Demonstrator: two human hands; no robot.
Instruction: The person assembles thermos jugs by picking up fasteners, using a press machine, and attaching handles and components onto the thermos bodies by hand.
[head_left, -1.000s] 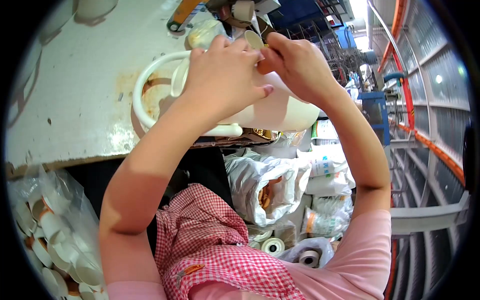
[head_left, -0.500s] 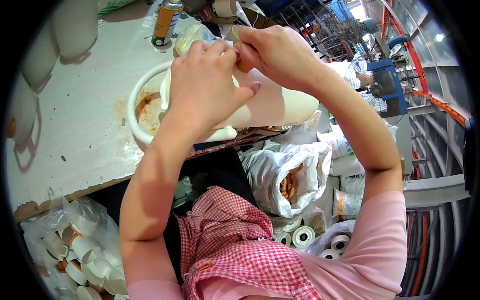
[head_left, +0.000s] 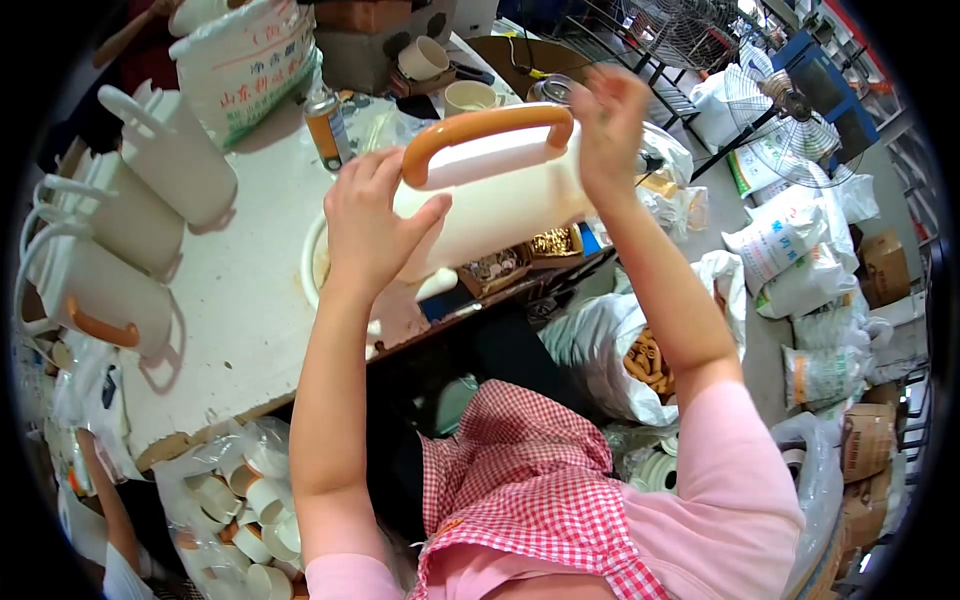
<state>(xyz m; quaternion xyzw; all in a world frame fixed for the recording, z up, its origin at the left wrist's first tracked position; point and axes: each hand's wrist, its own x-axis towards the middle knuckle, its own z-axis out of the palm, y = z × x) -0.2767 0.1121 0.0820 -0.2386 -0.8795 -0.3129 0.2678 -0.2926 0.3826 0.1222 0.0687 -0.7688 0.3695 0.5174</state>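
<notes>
A cream plastic jug [head_left: 500, 212] lies on its side near the front edge of the table, an orange handle [head_left: 488, 128] facing up. My left hand [head_left: 368, 215] grips its left end, thumb apart from the fingers, beside one end of the handle. At the jug's right end is my right hand [head_left: 612, 130], raised near the other end of the handle. Its fingers are smeared by motion, so what they hold, if anything, is unclear. A white ring-shaped tube [head_left: 310, 262] shows behind my left hand.
Several cream jugs [head_left: 190, 165] stand at the left of the table [head_left: 235, 310]. Behind are a spray can [head_left: 326, 130] and a printed sack [head_left: 245, 65]. Below the edge sit a bag of cream pieces [head_left: 225, 500] and a sack [head_left: 600, 350] of orange handles [head_left: 648, 362]. A fan [head_left: 790, 105] stands right.
The view has shifted. My hands, close together over the jug before, are now apart, the right one having moved toward the jug's right end. The orange handle now shows on top.
</notes>
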